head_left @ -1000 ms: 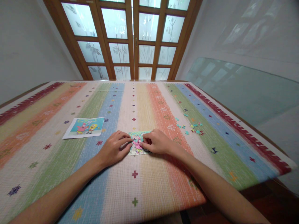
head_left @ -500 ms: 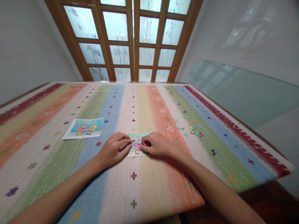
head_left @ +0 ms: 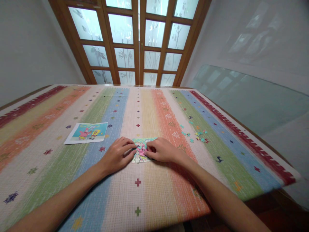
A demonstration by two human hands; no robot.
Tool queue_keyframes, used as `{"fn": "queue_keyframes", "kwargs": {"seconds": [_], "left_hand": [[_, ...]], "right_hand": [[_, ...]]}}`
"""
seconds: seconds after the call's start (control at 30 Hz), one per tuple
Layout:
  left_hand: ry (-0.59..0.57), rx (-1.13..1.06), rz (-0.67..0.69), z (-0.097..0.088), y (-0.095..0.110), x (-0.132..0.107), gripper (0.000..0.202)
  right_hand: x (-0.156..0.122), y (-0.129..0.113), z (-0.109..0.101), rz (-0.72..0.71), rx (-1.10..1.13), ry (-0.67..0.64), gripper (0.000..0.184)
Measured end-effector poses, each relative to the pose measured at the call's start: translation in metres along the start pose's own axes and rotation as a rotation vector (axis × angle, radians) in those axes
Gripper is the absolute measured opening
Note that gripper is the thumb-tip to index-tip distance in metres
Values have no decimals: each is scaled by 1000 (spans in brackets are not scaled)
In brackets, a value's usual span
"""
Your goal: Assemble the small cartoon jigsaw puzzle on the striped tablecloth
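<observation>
A small, partly assembled jigsaw puzzle (head_left: 142, 153) with a pink cartoon figure lies flat on the striped tablecloth, between my two hands. My left hand (head_left: 120, 150) grips its left edge, thumb and bent fingers close together. From the right, my right hand (head_left: 163, 149) reaches over the puzzle with its fingers closed in a pinch. Its fingertips rest at the pink figure and hide whatever is between them. Part of the puzzle's right side is covered by this hand.
A printed picture (head_left: 87, 132) of cartoon figures lies to the left. Several loose puzzle pieces (head_left: 199, 135) are scattered on the right. The striped tablecloth (head_left: 125, 199) covers the table, whose near edge is at lower right. Glazed wooden doors (head_left: 138, 48) stand beyond.
The view has tilted slightly. Both hands stay at the puzzle with almost the same pose, and the picture and loose pieces lie where they were.
</observation>
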State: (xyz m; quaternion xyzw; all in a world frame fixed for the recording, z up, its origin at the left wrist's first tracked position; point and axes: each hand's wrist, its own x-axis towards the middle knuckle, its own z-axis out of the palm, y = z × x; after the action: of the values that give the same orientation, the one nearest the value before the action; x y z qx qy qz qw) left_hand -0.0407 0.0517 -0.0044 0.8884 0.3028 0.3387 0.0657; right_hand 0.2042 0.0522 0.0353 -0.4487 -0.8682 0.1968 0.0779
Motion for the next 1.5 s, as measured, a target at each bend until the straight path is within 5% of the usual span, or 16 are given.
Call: {"fn": "queue_keyframes", "kwargs": {"seconds": [0.6,1.5], "left_hand": [[-47,-18,221,-4,2,3,21],[-25,34,163,-4,4,0,26]], "right_hand": [[-1,-2,-4,-9,-18,-36,26],[0,-2,-5,4,-7,-39,26]]}}
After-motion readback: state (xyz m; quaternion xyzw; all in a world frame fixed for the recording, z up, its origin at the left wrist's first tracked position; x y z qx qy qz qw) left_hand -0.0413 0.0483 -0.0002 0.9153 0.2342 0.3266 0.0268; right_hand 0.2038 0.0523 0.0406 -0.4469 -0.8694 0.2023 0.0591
